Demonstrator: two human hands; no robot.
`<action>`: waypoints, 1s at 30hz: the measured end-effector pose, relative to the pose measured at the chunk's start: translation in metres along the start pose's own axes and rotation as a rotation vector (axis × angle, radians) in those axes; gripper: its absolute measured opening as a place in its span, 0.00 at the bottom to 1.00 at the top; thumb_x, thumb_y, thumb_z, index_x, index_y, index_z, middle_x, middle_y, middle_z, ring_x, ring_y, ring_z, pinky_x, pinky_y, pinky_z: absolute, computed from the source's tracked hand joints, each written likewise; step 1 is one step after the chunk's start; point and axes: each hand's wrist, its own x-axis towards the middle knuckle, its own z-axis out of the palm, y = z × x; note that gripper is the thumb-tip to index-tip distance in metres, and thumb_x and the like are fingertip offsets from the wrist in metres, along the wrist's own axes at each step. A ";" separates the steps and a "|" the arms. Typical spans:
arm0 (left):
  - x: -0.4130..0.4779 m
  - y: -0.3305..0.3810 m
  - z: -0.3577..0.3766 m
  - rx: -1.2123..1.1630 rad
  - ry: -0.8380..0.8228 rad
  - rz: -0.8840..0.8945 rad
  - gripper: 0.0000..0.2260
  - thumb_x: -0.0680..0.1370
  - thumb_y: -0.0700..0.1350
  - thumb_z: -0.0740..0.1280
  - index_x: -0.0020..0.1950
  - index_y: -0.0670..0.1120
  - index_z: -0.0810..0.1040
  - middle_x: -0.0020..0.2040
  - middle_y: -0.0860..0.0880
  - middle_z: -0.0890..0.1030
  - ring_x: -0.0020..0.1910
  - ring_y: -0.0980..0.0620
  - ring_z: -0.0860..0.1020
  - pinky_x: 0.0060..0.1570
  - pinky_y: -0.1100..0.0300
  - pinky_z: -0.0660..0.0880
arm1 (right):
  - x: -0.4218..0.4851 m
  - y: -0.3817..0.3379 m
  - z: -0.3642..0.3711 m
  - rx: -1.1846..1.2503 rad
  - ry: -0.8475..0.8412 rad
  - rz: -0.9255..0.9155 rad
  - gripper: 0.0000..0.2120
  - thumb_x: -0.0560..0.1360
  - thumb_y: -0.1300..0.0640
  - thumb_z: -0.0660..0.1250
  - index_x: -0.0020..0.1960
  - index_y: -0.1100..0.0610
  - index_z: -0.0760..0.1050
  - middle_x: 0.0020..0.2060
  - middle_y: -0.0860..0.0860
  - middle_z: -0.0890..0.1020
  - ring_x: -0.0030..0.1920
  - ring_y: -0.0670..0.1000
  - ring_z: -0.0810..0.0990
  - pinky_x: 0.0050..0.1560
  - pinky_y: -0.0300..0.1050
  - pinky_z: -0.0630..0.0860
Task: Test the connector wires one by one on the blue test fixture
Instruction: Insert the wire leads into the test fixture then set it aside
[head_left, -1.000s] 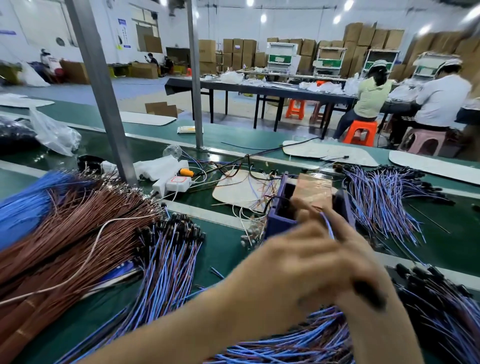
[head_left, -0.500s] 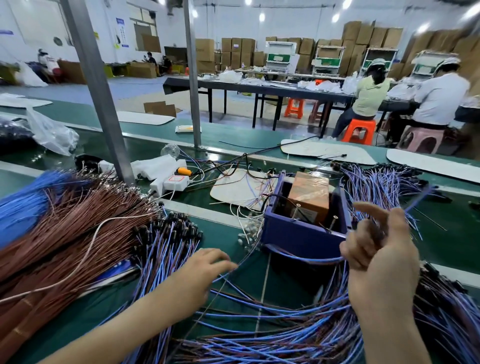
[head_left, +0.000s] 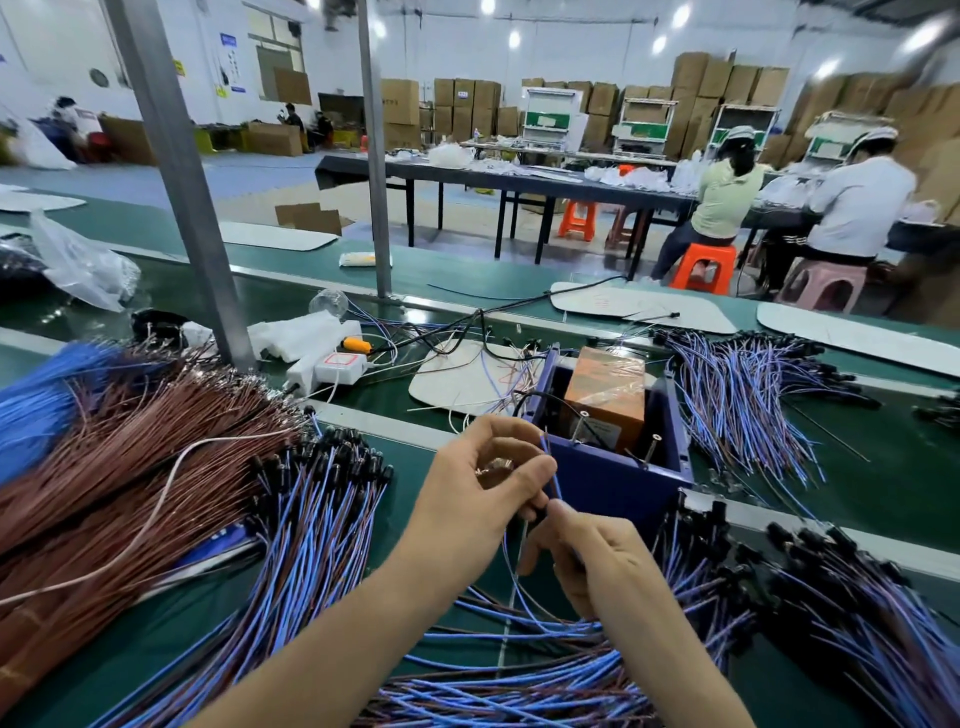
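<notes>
At frame centre, the left hand (head_left: 480, 491) and the right hand (head_left: 597, 558) meet with fingers curled. Both pinch one thin blue connector wire (head_left: 546, 453), just in front of the blue plastic box-shaped test fixture (head_left: 613, 483). The wire's black plug seems tucked between the fingertips, but blur hides it.

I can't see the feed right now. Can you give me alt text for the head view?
The left hand and right hand pinch one blue connector wire just in front of the blue test fixture, which holds an orange-brown block. Heaps of blue wires lie on both sides, and brown wires are piled far left.
</notes>
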 end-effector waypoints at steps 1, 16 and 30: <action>0.002 -0.002 0.002 0.001 -0.002 -0.012 0.05 0.75 0.36 0.69 0.48 0.43 0.77 0.36 0.49 0.81 0.31 0.53 0.77 0.34 0.62 0.76 | 0.000 0.002 -0.001 0.005 -0.007 0.009 0.25 0.80 0.50 0.56 0.31 0.60 0.80 0.19 0.46 0.61 0.21 0.46 0.57 0.25 0.37 0.56; 0.035 -0.027 0.018 -0.056 0.000 -0.156 0.05 0.75 0.36 0.69 0.42 0.43 0.77 0.33 0.50 0.80 0.31 0.53 0.80 0.35 0.63 0.78 | 0.021 0.011 -0.070 -0.013 0.648 -0.106 0.10 0.72 0.64 0.71 0.37 0.51 0.81 0.30 0.46 0.82 0.30 0.41 0.78 0.27 0.31 0.73; 0.085 -0.050 0.020 0.580 0.003 0.045 0.02 0.75 0.42 0.71 0.44 0.47 0.83 0.36 0.57 0.79 0.34 0.66 0.73 0.37 0.77 0.67 | 0.041 0.034 -0.103 -0.365 0.755 0.014 0.06 0.72 0.56 0.73 0.37 0.48 0.80 0.33 0.45 0.82 0.37 0.44 0.78 0.38 0.43 0.72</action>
